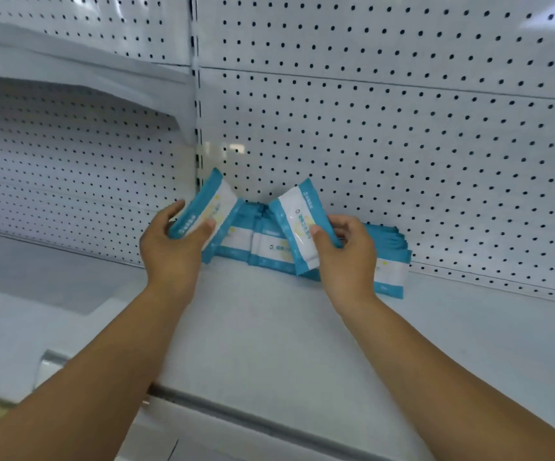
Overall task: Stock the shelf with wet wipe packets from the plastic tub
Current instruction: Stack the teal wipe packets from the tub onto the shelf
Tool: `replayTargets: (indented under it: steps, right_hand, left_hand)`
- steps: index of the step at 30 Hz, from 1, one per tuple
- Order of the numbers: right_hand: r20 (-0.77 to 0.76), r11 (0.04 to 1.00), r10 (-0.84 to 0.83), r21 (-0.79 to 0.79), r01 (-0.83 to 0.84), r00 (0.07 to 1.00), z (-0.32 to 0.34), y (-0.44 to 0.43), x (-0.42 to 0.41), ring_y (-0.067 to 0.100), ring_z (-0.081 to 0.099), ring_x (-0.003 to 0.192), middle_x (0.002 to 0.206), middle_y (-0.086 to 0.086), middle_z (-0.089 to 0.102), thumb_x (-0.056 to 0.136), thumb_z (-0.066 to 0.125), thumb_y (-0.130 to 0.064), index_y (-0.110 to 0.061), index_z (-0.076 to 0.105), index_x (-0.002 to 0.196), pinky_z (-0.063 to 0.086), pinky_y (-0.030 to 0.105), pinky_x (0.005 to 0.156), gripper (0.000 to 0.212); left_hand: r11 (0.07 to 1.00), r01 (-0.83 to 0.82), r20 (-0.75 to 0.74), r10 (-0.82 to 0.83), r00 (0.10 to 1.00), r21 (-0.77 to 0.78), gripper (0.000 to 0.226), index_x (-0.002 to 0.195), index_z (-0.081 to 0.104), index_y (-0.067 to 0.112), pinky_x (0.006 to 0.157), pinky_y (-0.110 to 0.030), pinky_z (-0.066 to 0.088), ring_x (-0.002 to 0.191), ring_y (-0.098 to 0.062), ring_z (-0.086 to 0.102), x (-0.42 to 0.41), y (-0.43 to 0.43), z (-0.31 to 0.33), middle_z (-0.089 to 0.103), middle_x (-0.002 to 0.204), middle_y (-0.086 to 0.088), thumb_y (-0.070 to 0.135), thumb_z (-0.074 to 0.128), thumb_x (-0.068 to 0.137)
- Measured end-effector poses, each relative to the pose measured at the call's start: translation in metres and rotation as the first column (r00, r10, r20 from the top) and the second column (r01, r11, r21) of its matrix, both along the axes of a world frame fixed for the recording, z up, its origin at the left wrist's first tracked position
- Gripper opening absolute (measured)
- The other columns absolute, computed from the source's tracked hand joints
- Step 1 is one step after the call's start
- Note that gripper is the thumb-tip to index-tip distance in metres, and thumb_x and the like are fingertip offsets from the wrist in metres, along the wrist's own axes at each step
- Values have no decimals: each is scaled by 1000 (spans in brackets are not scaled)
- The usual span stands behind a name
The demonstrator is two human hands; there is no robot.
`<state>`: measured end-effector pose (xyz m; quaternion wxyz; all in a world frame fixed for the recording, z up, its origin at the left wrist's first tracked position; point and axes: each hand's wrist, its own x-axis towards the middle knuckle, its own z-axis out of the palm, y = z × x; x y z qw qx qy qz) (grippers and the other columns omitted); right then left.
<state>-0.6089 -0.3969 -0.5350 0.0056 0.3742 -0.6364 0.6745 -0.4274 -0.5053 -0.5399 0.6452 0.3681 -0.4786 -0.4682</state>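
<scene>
A white pegboard wall is backing a white shelf, where a row of blue-and-white wet wipe packets is lying against the back. The left hand is gripping one packet, tilted, above the row's left end. The right hand is pinching another packet (thumb on its face) over the row's middle.

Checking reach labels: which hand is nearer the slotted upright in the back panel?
Left. The left hand, gripping a packet, is just below the slotted upright; the right hand is well to its right.
</scene>
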Motion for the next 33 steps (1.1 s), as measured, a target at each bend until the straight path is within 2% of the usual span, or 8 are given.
replayTargets:
  steps: [5,9,12,15,19,21,27,33]
  right_hand:
    - [-80,993,12,-113,-21,997,-6,-32,18,-4,60,89,96,-13,68,93,69,-19,-20,69,104,48,13,76,10]
    - [-260,996,7,-87,-30,966,-13,-42,20,-1,59,95,105,-6,67,94,69,-20,-16,70,111,46,12,80,17]
    - [-339,993,-19,-119,-23,941,-16,-41,19,-11,55,94,104,-5,64,95,68,-15,-13,69,112,41,4,78,17]
    - [-312,990,-41,-144,-4,949,-22,-41,21,-7,54,93,104,-1,64,95,68,-12,-10,69,113,40,1,77,18]
    - [-290,990,-32,-138,-8,956,-24,-36,17,-16,54,95,105,-5,64,94,69,-13,-11,69,112,39,0,76,18]
    - [-305,994,-3,-106,-31,952,-26,-32,15,-14,55,96,105,-4,66,93,70,-13,-12,69,111,39,0,78,18]
    - [-337,998,22,-52,-42,941,-29,-30,21,-5,58,96,107,-3,67,93,71,-14,-13,69,112,40,1,78,20]
    - [-340,999,52,5,-54,939,-31,-29,20,-6,59,101,107,-9,67,93,72,-19,-19,69,113,44,7,85,21]
  left_hand:
    - [997,-32,-179,45,983,76,43,116,54,13,70,-18,59,70,4,70,6,-18,-10,68,96,5,12,82,83]
    - [998,3,-76,2,997,61,31,108,58,12,83,-33,60,90,-17,72,2,-32,-22,72,101,-5,17,80,86]
    - [999,19,67,-22,997,48,25,106,58,14,70,-18,56,84,-10,67,3,-47,-22,69,99,0,19,76,90]
    - [1000,-6,241,5,971,2,23,104,59,13,54,-5,46,78,-2,61,4,-61,-22,65,93,5,22,75,91]
    - [992,-103,419,124,900,-74,27,100,63,18,80,-27,51,92,-18,60,0,-72,-28,58,110,-2,34,79,85]
    - [988,-147,500,155,852,-55,31,98,64,21,82,-31,49,91,-20,57,1,-73,-29,54,110,-4,41,80,83]
    - [992,-128,438,105,893,22,24,77,61,16,60,-21,41,71,-12,56,4,-69,-27,60,74,8,30,78,87]
    - [994,-98,423,71,903,41,27,69,62,20,61,-23,45,71,-14,63,3,-72,-26,70,76,1,31,79,86]
